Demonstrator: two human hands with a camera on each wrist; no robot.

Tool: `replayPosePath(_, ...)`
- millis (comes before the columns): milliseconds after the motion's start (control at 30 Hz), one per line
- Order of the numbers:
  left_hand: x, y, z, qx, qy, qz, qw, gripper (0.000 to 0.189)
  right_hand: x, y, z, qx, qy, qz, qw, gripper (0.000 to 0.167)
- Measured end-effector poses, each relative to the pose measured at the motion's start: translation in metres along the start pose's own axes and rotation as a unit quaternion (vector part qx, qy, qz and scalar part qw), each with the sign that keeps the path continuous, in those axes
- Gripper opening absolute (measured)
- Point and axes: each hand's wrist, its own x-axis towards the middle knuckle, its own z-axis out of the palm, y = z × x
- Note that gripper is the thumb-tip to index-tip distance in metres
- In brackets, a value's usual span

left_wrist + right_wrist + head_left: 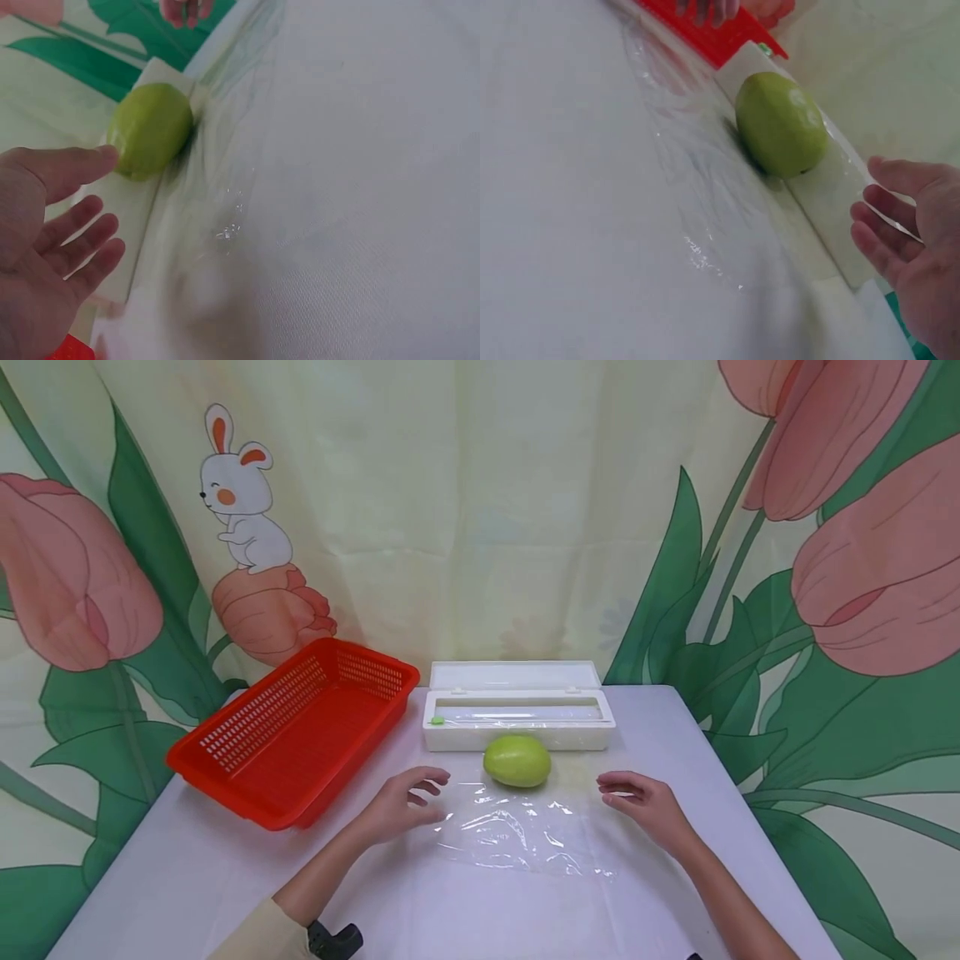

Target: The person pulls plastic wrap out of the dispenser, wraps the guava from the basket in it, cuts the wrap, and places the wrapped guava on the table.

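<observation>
A smooth green oval fruit (517,761) lies on a sheet of clear plastic wrap (517,835) spread over the table. Right behind it stands a white wrap dispenser (517,738) with its lid raised and a light green slider (437,721) at the left end. My left hand (408,802) hovers left of the fruit, fingers loosely bent and holding nothing. On the other side, my right hand (645,806) is held over the wrap's right side, its fingers relaxed, with nothing in it. Both wrist views show the fruit apart from the palms.
A red plastic basket (300,760) with slotted walls sits at the table's left, tilted toward the back. The white-covered table (517,918) runs up to a curtain (517,510) printed with tulips and a rabbit.
</observation>
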Motion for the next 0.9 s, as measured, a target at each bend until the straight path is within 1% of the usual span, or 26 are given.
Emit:
replayPosePath(100, -0.004, -0.003, -0.001, -0.001, -0.006, 0.005, 1.0, 0.054, -0.007, 0.003, 0.0, 0.002, 0.001, 0.006, 1.0, 0.033)
replayPosePath(167, -0.007, -0.005, -0.001, -0.003, -0.013, 0.003, 0.9999, 0.054, -0.011, 0.005, -0.001, 0.005, 0.0, 0.009, 0.9999, 0.032)
replayPosePath(333, -0.012, -0.01, -0.002, -0.008, -0.028, -0.004, 0.9996, 0.051, -0.02, 0.011, -0.003, 0.015, -0.019, 0.001, 0.9997, 0.03)
replayPosePath(500, -0.015, -0.013, -0.002, -0.002, -0.039, 0.007, 0.9992, 0.051, -0.026, 0.014, -0.003, 0.029, -0.064, 0.0, 0.9976, 0.028)
replayPosePath(633, -0.015, -0.015, -0.002, 0.005, -0.058, 0.01, 0.9983, 0.045, -0.029, 0.018, -0.002, 0.02, -0.109, 0.002, 0.9939, 0.026)
replayPosePath(767, -0.016, -0.018, -0.003, 0.011, -0.083, 0.002, 0.9965, 0.032, -0.031, 0.023, -0.001, 0.005, -0.132, 0.001, 0.9913, 0.025)
replayPosePath(833, -0.016, -0.02, -0.003, 0.018, -0.09, -0.001, 0.9958, 0.027, -0.032, 0.025, -0.001, 0.003, -0.139, 0.001, 0.9902, 0.025)
replayPosePath(900, -0.016, -0.021, -0.002, 0.025, -0.093, 0.002, 0.9953, 0.025, -0.033, 0.026, -0.001, 0.005, -0.147, 0.0, 0.9892, 0.026)
